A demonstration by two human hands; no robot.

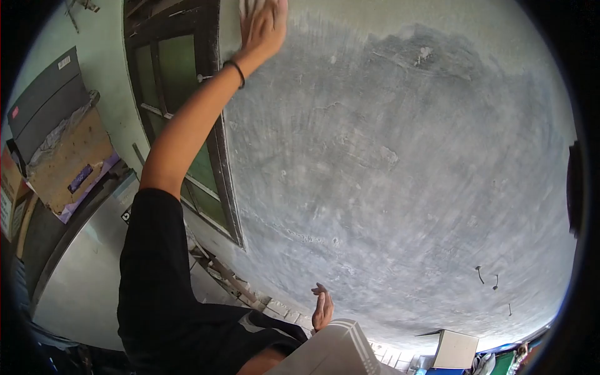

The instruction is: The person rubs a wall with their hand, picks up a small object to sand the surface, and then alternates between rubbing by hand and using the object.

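My left hand point(262, 26) is raised at the top edge of the head view, against the wall beside the window frame. Its fingers press on something pale that I cannot make out, partly cut off by the frame edge. A black band point(237, 74) circles the wrist. Low in the middle, my right hand point(322, 310) hangs near the wall with its fingers apart and nothing in it. The wall point(375, 162) is grey and patchy, with rough marks and a darker patch near the upper right.
A dark-framed window point(209, 125) stands left of the wall. Further left are a grey box point(50, 94) and a worn brown board point(78, 156). Metal hooks point(479, 275) stick out at the lower right, above a cardboard box point(456, 350). Light fabric point(331, 350) fills the bottom centre.
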